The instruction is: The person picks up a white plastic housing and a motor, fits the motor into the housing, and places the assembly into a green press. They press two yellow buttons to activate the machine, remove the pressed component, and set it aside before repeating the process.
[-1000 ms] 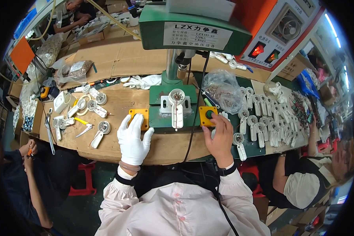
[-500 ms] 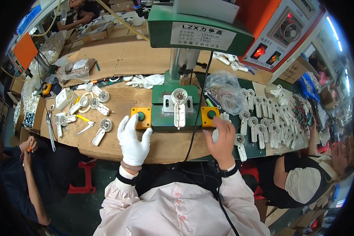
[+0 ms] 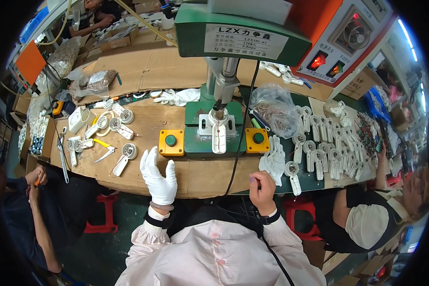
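Observation:
My left hand (image 3: 158, 177), in a white glove, hovers over the table's front edge with fingers apart and nothing in it. Bare and curled closed, my right hand (image 3: 262, 189) is below a white glove (image 3: 273, 162) lying on the table; no object shows in its fingers. Between and beyond my hands stands a green press (image 3: 213, 143). Its metal ram (image 3: 219, 107) is down on the round head of a white handheld fan housing (image 3: 219, 140), which sits in the fixture. Yellow boxes with a left green button (image 3: 170, 140) and a right green button (image 3: 258, 138) flank the base.
Several fan housings (image 3: 319, 157) lie in rows at right, near a clear plastic bag (image 3: 274, 109). More housings, yellow-handled pliers (image 3: 105, 145) and a wrench (image 3: 63, 157) are at left. A black cable (image 3: 238, 157) hangs before the press. Co-workers sit on both sides.
The press ram has come down onto the fan housing. My right hand has drawn back from the right button and curled up; my left hand has moved slightly back, away from the left button.

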Action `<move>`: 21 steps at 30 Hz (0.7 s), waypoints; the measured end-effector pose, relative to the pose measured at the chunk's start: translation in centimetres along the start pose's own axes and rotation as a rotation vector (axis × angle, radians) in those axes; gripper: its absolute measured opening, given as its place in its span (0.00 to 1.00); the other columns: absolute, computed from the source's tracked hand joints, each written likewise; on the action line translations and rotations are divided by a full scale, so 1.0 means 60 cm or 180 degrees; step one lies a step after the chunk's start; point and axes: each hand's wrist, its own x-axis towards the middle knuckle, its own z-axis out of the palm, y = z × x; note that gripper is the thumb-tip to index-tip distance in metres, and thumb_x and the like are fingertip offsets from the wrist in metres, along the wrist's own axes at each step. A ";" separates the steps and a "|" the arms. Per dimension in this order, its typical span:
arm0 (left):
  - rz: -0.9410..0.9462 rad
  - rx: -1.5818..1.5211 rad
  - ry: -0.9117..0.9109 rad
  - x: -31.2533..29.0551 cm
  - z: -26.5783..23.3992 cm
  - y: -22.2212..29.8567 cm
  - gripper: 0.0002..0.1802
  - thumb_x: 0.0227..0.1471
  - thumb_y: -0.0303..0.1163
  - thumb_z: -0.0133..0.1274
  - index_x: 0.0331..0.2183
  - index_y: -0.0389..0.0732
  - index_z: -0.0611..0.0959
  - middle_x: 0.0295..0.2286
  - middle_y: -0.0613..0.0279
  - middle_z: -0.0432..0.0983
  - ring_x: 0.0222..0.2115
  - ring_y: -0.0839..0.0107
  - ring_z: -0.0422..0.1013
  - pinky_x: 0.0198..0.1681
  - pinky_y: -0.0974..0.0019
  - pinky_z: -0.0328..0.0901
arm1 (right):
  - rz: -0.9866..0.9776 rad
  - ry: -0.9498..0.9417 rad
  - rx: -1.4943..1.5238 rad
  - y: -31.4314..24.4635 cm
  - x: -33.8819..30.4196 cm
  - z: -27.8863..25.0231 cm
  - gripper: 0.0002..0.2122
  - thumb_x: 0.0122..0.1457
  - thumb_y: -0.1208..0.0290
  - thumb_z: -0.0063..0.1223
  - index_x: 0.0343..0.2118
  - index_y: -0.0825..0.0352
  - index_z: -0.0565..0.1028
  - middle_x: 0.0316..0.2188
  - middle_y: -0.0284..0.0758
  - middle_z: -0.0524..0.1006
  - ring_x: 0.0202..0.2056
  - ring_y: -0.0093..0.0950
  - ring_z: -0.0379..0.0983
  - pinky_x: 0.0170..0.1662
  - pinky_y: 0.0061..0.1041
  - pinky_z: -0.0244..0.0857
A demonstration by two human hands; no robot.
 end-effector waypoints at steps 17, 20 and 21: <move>0.0052 -0.0045 0.0164 -0.004 0.000 -0.005 0.28 0.51 0.27 0.56 0.53 0.36 0.69 0.51 0.51 0.68 0.54 0.48 0.60 0.58 0.51 0.54 | 0.2320 -0.2227 0.3279 -0.068 0.104 0.057 0.19 0.68 0.67 0.40 0.59 0.68 0.60 0.33 0.36 0.76 0.26 0.17 0.70 0.29 0.15 0.66; 0.0042 -0.0048 0.0166 -0.006 -0.001 -0.007 0.28 0.50 0.26 0.56 0.53 0.36 0.69 0.51 0.51 0.68 0.54 0.48 0.60 0.58 0.51 0.54 | 0.2553 -0.2122 0.3691 -0.070 0.120 0.066 0.20 0.68 0.66 0.39 0.60 0.68 0.59 0.33 0.37 0.75 0.25 0.18 0.69 0.29 0.16 0.66; 0.0031 -0.0045 0.0167 -0.006 0.000 -0.007 0.27 0.50 0.26 0.56 0.53 0.36 0.69 0.51 0.51 0.68 0.54 0.48 0.60 0.58 0.51 0.54 | 0.2632 -0.1984 0.3875 -0.072 0.125 0.069 0.20 0.68 0.66 0.39 0.60 0.68 0.59 0.32 0.36 0.75 0.25 0.18 0.69 0.29 0.16 0.65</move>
